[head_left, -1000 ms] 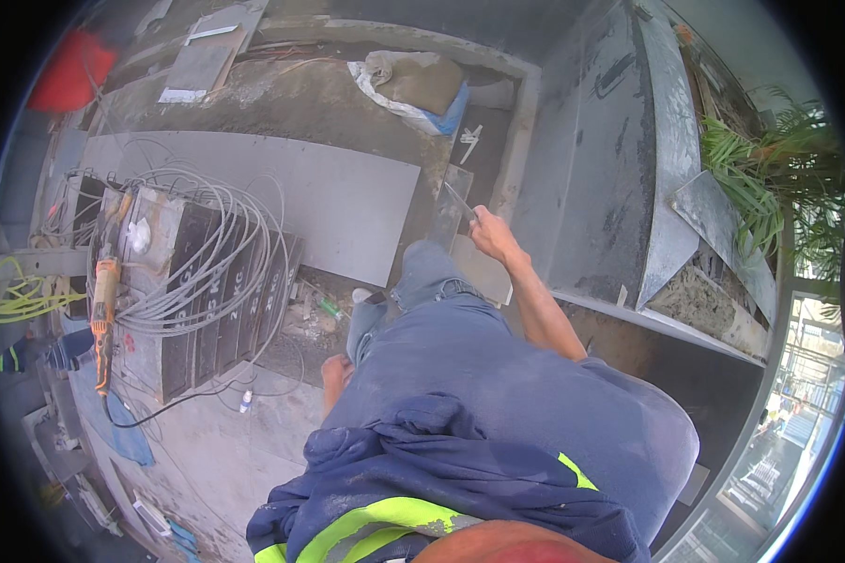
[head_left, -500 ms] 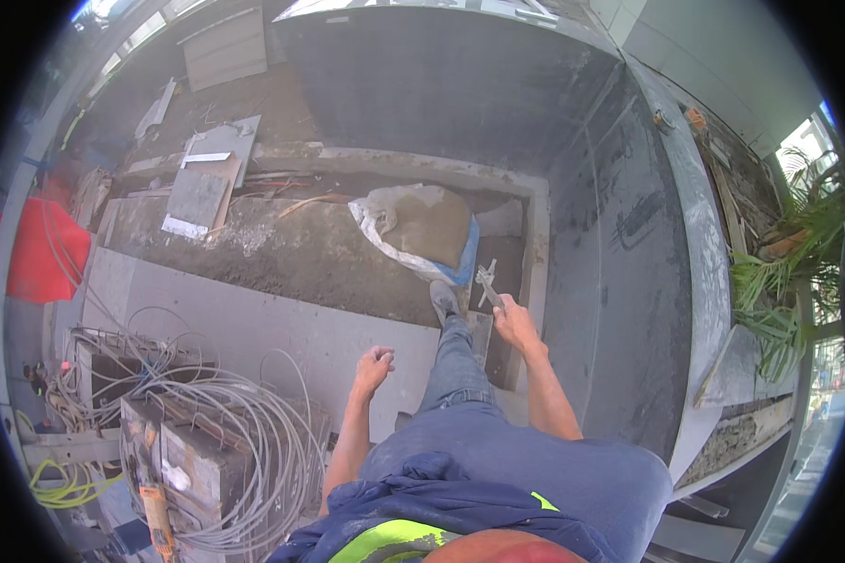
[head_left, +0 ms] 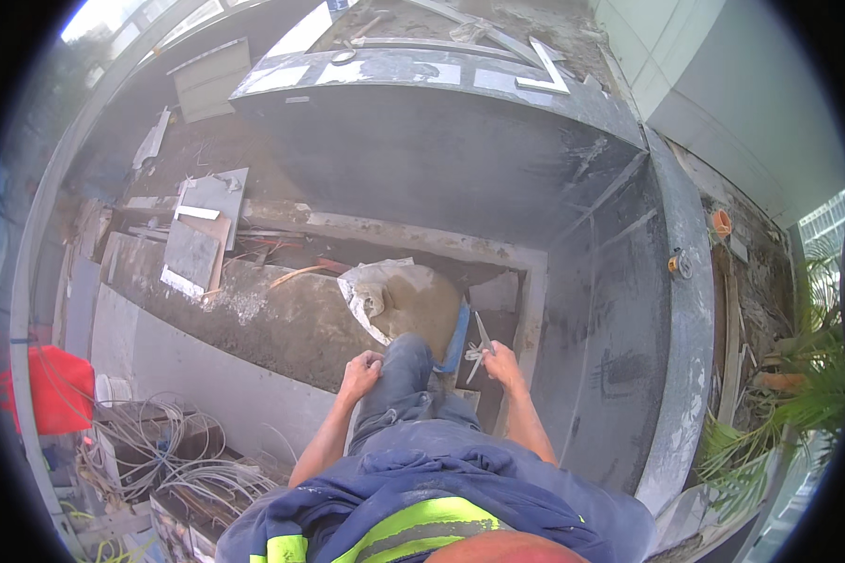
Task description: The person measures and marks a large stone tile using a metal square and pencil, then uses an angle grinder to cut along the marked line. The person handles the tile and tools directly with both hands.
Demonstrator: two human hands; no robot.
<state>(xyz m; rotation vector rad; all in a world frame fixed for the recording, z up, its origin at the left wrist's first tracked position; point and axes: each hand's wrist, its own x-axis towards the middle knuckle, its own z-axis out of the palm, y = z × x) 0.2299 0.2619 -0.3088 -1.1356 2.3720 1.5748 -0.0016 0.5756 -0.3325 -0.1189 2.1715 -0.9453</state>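
My left hand point(head_left: 359, 377) hangs beside my raised thigh with its fingers curled; whatever may be in them is hidden. In my right hand point(head_left: 503, 364) are thin pale pieces point(head_left: 480, 349) that cross one another, one of them long and pointed; their exact kind is unclear. Ahead of my knee lies an opened white and blue sack point(head_left: 382, 302) with sand-coloured material in it. The right hand is to the right of this sack, near its blue edge, and apart from it. My leg covers the sack's near part.
Dark grey slab walls point(head_left: 441, 155) rise ahead and to my right. A tape measure point(head_left: 680, 265) rests on the right wall's top. Loose boards point(head_left: 193, 249) lie at the left, with coiled cables point(head_left: 174, 460) and a red object point(head_left: 56, 389) nearer. Palm leaves point(head_left: 737, 460) hang at the right.
My leg has bent, and the knee now rises toward the sack. The view has shifted, showing more of the far wall's top. The pale pieces remain in my right hand, turned differently.
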